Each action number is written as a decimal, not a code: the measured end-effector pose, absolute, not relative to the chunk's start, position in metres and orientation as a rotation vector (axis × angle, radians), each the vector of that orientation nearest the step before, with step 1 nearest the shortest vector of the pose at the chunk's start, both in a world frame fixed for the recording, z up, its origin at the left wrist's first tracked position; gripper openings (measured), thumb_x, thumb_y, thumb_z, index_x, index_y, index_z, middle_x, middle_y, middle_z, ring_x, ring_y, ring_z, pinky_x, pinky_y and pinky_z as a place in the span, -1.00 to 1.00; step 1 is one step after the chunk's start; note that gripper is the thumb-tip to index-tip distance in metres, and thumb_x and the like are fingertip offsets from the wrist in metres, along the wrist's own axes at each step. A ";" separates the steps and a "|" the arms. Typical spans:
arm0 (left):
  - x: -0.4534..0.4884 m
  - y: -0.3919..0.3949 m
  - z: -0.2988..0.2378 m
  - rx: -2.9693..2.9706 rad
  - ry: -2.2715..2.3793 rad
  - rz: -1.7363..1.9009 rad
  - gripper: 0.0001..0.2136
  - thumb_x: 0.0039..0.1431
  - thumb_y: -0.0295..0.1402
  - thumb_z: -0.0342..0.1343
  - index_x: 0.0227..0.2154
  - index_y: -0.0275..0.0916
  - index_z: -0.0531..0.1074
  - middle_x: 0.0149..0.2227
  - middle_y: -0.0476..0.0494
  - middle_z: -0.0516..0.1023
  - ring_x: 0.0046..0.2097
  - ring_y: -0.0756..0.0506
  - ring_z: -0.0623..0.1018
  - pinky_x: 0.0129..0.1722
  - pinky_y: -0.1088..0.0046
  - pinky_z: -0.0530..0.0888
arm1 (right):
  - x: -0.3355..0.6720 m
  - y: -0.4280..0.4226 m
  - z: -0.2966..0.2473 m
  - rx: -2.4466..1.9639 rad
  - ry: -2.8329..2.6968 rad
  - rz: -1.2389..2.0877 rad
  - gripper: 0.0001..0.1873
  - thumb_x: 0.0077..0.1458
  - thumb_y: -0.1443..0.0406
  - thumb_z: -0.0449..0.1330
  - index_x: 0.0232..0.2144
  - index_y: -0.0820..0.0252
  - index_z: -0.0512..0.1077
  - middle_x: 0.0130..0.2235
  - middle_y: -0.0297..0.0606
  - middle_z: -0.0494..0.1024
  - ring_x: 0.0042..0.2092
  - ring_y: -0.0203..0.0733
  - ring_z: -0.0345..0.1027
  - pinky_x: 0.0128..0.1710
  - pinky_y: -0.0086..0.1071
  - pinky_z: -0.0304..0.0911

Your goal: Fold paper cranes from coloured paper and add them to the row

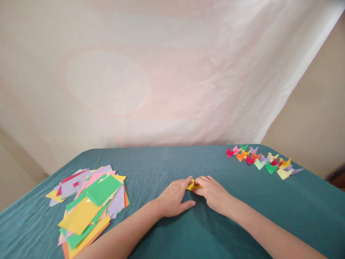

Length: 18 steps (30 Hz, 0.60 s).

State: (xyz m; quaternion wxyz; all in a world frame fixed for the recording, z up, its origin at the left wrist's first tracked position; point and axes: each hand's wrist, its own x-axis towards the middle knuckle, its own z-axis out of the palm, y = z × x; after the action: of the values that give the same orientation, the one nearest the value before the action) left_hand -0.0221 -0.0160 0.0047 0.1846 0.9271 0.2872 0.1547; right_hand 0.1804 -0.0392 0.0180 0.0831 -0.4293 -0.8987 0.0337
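A small piece of folded yellow paper [192, 185] lies on the cloth-covered table, partly hidden by my fingers. My left hand [176, 197] rests flat with its fingertips on the paper's left side, and its thumb is spread away toward me. From the right, my right hand [211, 191] pinches the paper between thumb and fingers. The paper's full shape cannot be made out under the hands.
At left, a loose heap of coloured paper sheets [105, 190] spreads over the teal tablecloth [161, 162]. Several small folded paper birds [259, 164] stand in rows at the far right. A pale sheet of cloth [172, 82] hangs behind the table's back edge.
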 end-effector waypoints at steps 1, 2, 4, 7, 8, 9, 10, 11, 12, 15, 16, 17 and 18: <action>-0.022 -0.016 0.005 2.616 0.811 0.428 -0.33 0.13 -0.15 0.01 0.20 -0.28 -0.13 0.18 -0.33 0.15 0.18 -0.24 0.19 0.13 0.14 0.15 | 0.180 -0.040 0.019 -1.296 -2.681 0.100 -0.74 0.18 0.35 0.00 -0.27 0.12 0.50 -0.25 -0.22 0.40 -0.15 -0.18 0.18 -0.17 -0.33 0.02; -0.022 -0.016 0.006 2.619 0.814 0.418 -0.33 0.13 -0.15 0.01 0.20 -0.28 -0.13 0.18 -0.33 0.15 0.18 -0.24 0.19 0.13 0.15 0.15 | 0.180 -0.041 0.020 -1.309 -2.679 0.099 -0.74 0.17 0.36 0.00 -0.26 0.12 0.49 -0.25 -0.23 0.40 -0.15 -0.19 0.18 -0.18 -0.33 0.02; -0.022 -0.016 0.006 2.624 0.820 0.403 -0.33 0.13 -0.15 0.01 0.20 -0.29 -0.13 0.17 -0.34 0.16 0.17 -0.23 0.19 0.13 0.16 0.15 | 0.180 -0.042 0.021 -1.335 -2.678 0.098 -0.75 0.16 0.38 0.01 -0.26 0.12 0.49 -0.25 -0.24 0.40 -0.15 -0.20 0.18 -0.18 -0.35 0.01; -0.022 -0.016 0.006 2.624 0.823 0.405 -0.35 0.13 -0.14 0.01 0.19 -0.28 -0.10 0.17 -0.33 0.16 0.17 -0.22 0.20 0.14 0.17 0.15 | 0.179 -0.043 0.021 -1.373 -2.680 0.089 -0.75 0.15 0.40 0.01 -0.30 0.15 0.49 -0.25 -0.23 0.40 -0.15 -0.20 0.18 -0.18 -0.35 0.01; -0.022 -0.016 0.006 2.623 0.823 0.408 -0.36 0.13 -0.14 0.01 0.19 -0.28 -0.09 0.17 -0.32 0.16 0.17 -0.22 0.20 0.14 0.17 0.15 | 0.179 -0.044 0.022 -1.386 -2.680 0.085 -0.75 0.14 0.41 0.00 -0.31 0.17 0.49 -0.25 -0.22 0.40 -0.14 -0.20 0.18 -0.18 -0.35 0.01; -0.022 -0.016 0.006 2.622 0.824 0.410 -0.36 0.13 -0.14 0.01 0.19 -0.28 -0.08 0.17 -0.32 0.17 0.17 -0.22 0.21 0.14 0.17 0.15 | 0.179 -0.045 0.023 -1.399 -2.680 0.082 -0.74 0.14 0.42 0.00 -0.33 0.18 0.50 -0.24 -0.22 0.40 -0.14 -0.20 0.18 -0.18 -0.36 0.01; -0.022 -0.016 0.006 2.620 0.827 0.412 -0.36 0.12 -0.14 0.01 0.18 -0.28 -0.07 0.17 -0.32 0.17 0.17 -0.22 0.21 0.14 0.18 0.15 | 0.179 -0.045 0.024 -1.409 -2.683 0.080 -0.73 0.14 0.42 -0.01 -0.35 0.18 0.50 -0.24 -0.22 0.40 -0.13 -0.20 0.18 -0.18 -0.36 0.01; -0.022 -0.016 0.006 2.619 0.830 0.412 -0.36 0.12 -0.14 0.01 0.18 -0.28 -0.06 0.17 -0.32 0.17 0.17 -0.22 0.21 0.14 0.18 0.15 | 0.179 -0.046 0.025 -1.421 -2.685 0.079 -0.72 0.14 0.43 -0.01 -0.36 0.18 0.50 -0.24 -0.21 0.40 -0.13 -0.19 0.18 -0.19 -0.36 0.01; -0.022 -0.016 0.006 2.618 0.834 0.410 -0.37 0.12 -0.14 0.01 0.18 -0.29 -0.06 0.16 -0.32 0.18 0.17 -0.22 0.21 0.14 0.18 0.15 | 0.179 -0.046 0.027 -1.432 -2.688 0.079 -0.71 0.14 0.44 -0.02 -0.36 0.18 0.50 -0.24 -0.21 0.41 -0.13 -0.19 0.18 -0.19 -0.36 0.01; -0.022 -0.017 0.006 2.620 0.840 0.409 -0.38 0.12 -0.14 0.02 0.17 -0.29 -0.04 0.16 -0.33 0.18 0.16 -0.22 0.22 0.14 0.19 0.16 | 0.180 -0.047 0.031 -1.472 -2.694 0.075 -0.68 0.12 0.47 -0.03 -0.33 0.16 0.51 -0.24 -0.21 0.41 -0.11 -0.18 0.18 -0.21 -0.36 0.01; -0.022 -0.017 0.006 2.623 0.841 0.411 -0.38 0.12 -0.14 0.02 0.17 -0.29 -0.03 0.16 -0.32 0.18 0.16 -0.22 0.22 0.14 0.19 0.16 | 0.181 -0.047 0.032 -1.489 -2.693 0.066 -0.68 0.11 0.48 -0.03 -0.32 0.15 0.51 -0.24 -0.20 0.42 -0.11 -0.17 0.18 -0.21 -0.35 0.01; -0.022 -0.017 0.006 2.626 0.842 0.413 -0.38 0.11 -0.14 0.02 0.17 -0.29 -0.02 0.16 -0.32 0.18 0.16 -0.22 0.22 0.14 0.19 0.16 | 0.182 -0.047 0.033 -1.508 -2.693 0.056 -0.67 0.10 0.48 -0.03 -0.31 0.14 0.51 -0.24 -0.20 0.42 -0.11 -0.16 0.18 -0.21 -0.35 0.01; -0.023 -0.017 0.006 2.628 0.843 0.415 -0.38 0.11 -0.15 0.02 0.17 -0.30 -0.02 0.16 -0.32 0.18 0.16 -0.22 0.22 0.14 0.19 0.16 | 0.183 -0.047 0.033 -1.526 -2.694 0.045 -0.67 0.09 0.49 -0.02 -0.31 0.14 0.52 -0.25 -0.20 0.42 -0.10 -0.15 0.18 -0.22 -0.34 0.01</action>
State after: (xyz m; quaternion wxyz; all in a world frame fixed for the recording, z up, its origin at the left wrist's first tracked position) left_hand -0.0226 -0.0170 0.0059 0.1744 0.9272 0.2973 0.1464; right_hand 0.1827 -0.0475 0.0330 0.0228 -0.4926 -0.8698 0.0144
